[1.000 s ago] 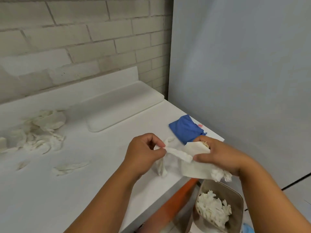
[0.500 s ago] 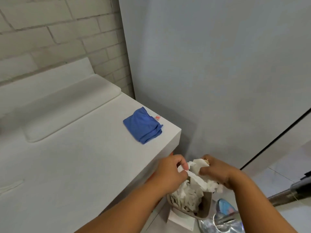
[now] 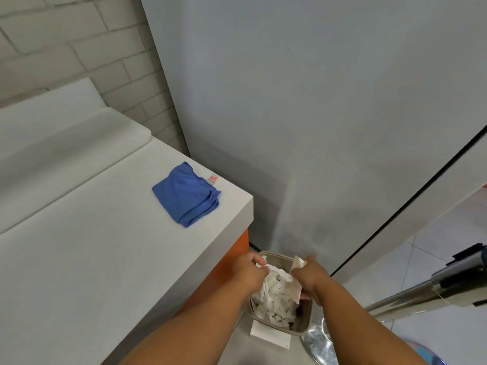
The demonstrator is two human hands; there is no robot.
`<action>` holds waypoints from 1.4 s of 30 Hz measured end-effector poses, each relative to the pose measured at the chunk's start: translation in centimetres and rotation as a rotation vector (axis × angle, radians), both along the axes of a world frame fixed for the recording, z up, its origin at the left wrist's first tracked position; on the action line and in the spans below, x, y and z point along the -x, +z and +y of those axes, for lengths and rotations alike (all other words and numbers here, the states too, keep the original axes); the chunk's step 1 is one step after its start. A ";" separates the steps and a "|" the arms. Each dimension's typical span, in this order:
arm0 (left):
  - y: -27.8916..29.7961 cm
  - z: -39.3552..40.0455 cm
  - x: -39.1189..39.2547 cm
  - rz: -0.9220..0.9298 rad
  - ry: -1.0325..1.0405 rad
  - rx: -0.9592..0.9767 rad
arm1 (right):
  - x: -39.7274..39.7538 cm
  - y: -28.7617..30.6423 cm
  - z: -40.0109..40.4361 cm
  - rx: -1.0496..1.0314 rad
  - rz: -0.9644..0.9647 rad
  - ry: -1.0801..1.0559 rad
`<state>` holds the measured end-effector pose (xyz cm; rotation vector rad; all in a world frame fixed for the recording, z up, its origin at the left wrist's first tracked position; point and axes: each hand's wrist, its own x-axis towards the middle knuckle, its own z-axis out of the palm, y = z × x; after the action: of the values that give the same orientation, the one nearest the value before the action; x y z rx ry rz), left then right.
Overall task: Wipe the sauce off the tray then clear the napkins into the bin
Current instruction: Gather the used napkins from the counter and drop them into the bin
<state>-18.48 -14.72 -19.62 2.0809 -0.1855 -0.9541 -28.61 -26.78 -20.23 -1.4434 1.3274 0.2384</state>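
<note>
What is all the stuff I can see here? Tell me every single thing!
counter: one, white, on the left, with an orange side below its edge
raised white board: one, at the back of the counter by the brick wall
cloth: one, blue, folded, near the counter's right corner
small tag: one, red and white, just beyond the cloth
bin: one, beige, on the floor beside the counter, full of white napkins
napkins: a crumpled white bunch, count unclear, over the bin
metal pole: one, silvery, at the right
left hand: one, its grip pinching the napkins
right hand: one, its grip on the napkins
</note>
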 end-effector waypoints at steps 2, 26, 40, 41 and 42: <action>-0.3 -0.4 0.0 0.111 -0.014 0.037 | 0.1 0.1 -0.1 -0.014 0.002 0.019; 16.2 8.4 -2.2 -0.318 -0.067 0.357 | -4.9 15.0 6.9 0.517 -0.443 0.528; 17.9 32.3 -9.5 -0.542 0.584 0.204 | -16.5 18.0 25.2 0.410 -0.591 1.076; 17.7 33.9 -9.9 -0.563 0.617 0.181 | -17.4 18.0 26.8 0.427 -0.596 1.104; 17.6 35.6 -10.3 -0.592 0.643 0.144 | -18.2 17.9 28.4 0.457 -0.598 1.139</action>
<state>-8.20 20.84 -2.07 2.0322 0.1114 0.0643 -10.36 1.63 -2.28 -2.3084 -0.0423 0.2043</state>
